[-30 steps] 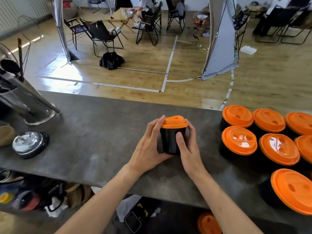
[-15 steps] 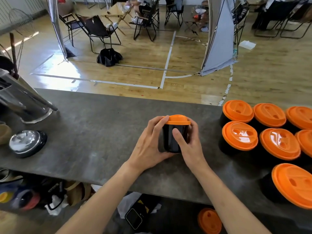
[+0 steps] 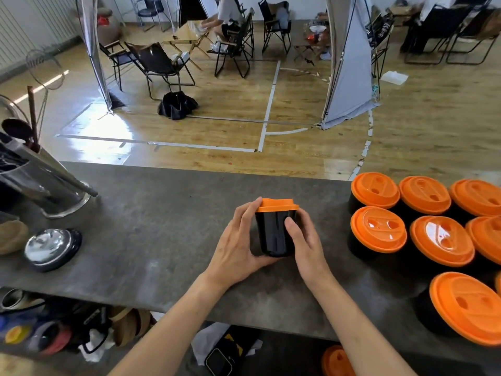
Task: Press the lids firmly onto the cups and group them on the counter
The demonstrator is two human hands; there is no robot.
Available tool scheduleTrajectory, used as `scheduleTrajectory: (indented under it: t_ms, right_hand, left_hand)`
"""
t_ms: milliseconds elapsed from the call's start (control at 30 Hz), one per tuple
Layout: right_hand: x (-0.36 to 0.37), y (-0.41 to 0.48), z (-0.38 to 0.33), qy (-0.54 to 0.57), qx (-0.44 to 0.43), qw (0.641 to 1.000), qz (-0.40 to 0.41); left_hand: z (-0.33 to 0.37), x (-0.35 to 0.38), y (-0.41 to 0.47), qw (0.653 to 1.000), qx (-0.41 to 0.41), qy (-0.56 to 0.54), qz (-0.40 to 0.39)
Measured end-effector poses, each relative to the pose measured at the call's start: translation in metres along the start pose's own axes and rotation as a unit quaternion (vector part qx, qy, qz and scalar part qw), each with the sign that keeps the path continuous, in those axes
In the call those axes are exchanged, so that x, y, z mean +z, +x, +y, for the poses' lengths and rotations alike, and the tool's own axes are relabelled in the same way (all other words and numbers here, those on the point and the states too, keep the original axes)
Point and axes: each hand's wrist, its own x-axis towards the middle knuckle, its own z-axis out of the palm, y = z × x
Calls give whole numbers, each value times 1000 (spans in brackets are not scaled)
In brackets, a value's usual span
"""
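Bright, even daylight, wide-angle view.
Glare pools on the wooden floor (image 3: 97,131) at left and glints off orange lids (image 3: 442,240); edges bow and soften.

Black cup (image 3: 275,233) lifted slightly and tilted, orange lid (image 3: 276,205) seen more edge-on
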Motion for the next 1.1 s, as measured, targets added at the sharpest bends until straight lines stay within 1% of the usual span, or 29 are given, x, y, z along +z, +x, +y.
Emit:
scheduleTrajectory:
  t_ms: [100,200,267,367,467,533,633,700,767,867,1000,1100]
  right_hand:
    - [0,-2,0,-11,-7,1000,12]
    - [0,1,2,-8,-7,999,37]
    - [-1,2,2,-7,1,999,31]
    - [0,-1,2,-19,6,1000,4]
    - [2,-4,0,-50,-5,999,19]
    - [1,-3,0,-46,-7,999,22]
    - [-1,-1,1,-39,1,999,-3]
    - [0,-2,0,-65,-2,998,-19]
    - [2,-4,-1,-82,-12,997,-9]
    - [1,-3,0,-52,-9,999,12]
    - [0,-2,-1,-38,-1,999,-22]
    - [2,-3,3,-48,-19,999,10]
  left_hand:
    - [-3,0,1,1000,10,24,-7]
    - [-1,1,-1,1000,12,13,-19]
    - [1,1,-1,1000,4,5,-20]
    - [-2,1,0,1000,9,26,-10]
    - [-4,2,0,999,17,34,-9]
    - [-3,3,0,1000,15,22,-15]
    - [-3,2,0,1000,3,14,-17]
    - [-5,1,-1,1000,4,28,-14]
    - [-4,1,-1,999,11,39,-20]
    - [-2,3,-1,999,2,25,-30]
    - [-2,3,-1,1000,-12,18,-20]
    - [-1,0,0,1000,-6,28,-2]
